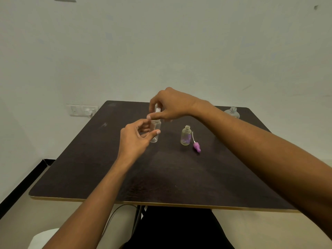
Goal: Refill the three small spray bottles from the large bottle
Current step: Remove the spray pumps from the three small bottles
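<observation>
Spray bottles are spread over the dark table [161, 177], and the clear one [156, 131] standing upright near the middle is our landmark. Its white spray top [158, 110] sits at the neck, pinched between thumb and fingers of the right hand [170, 105], which comes in from above with the wrist arched and the forearm slanting across the table. The left hand [133, 139] is just beside the clear bottle on its left, fingers curled and half open around the body, fingertips [158, 132] touching the wall; whether it truly grips I cannot tell. No liquid level shows inside. To the right of that bottle stands a second small bottle [186, 135], uncapped, neck open, with a faint purple tint low in it. Touching distance beyond it, lying flat, is its purple spray head [196, 147] with the white dip tube pointing away. Far right and back from the landmark, at the table's corner, an open clear bottle [232, 112] stands upright, contents unclear.
</observation>
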A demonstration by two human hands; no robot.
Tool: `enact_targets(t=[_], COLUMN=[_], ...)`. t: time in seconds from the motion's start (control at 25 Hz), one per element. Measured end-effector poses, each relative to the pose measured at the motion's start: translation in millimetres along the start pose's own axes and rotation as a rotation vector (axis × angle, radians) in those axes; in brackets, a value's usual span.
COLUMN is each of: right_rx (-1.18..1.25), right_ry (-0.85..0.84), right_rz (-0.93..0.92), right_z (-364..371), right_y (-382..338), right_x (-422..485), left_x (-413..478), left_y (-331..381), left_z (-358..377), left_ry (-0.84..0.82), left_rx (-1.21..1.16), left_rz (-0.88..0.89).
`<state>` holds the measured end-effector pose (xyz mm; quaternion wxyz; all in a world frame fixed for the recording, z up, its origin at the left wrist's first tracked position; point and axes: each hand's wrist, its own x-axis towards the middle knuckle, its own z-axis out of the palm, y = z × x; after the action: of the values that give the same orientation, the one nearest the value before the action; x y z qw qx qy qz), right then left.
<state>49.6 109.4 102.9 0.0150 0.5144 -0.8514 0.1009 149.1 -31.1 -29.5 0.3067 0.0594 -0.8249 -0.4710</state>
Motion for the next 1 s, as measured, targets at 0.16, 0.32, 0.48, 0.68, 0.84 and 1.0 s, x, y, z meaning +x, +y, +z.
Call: enact_targets(t=[0.16, 0.32, 0.48, 0.68, 0.84, 1.0], right_rx=[-0.042, -0.024, 0.008, -0.109, -0.072, -0.090], right_ry=[-0.142, -0.081, -0.119, -0.081, -0.032, -0.007], right_rz=[-0.063, -0.052, 0.070, 0.027, 0.023, 0.053], right_z=[-7, -3, -1, -14, -25, -18], right_y=[-3, -6, -2, -3, -2, -4], right_x=[-1, 0, 0, 0, -6, -10], left_x=[0, -2, -3, -3, -5, -6], left_y=[-2, -6, -8, -14, -20, -24], left_z=[1, 3, 5, 4, 4, 3], left_ry=[-0.011, -0.017, -0.034, -0.052, -0.059, -0.062], left_rx=[-0.020, -0.044, -0.036, -0.068, -0.076, -0.068], left_rz=[-0.015, -0.023, -0.021, -0.042, -0.059, -0.067])
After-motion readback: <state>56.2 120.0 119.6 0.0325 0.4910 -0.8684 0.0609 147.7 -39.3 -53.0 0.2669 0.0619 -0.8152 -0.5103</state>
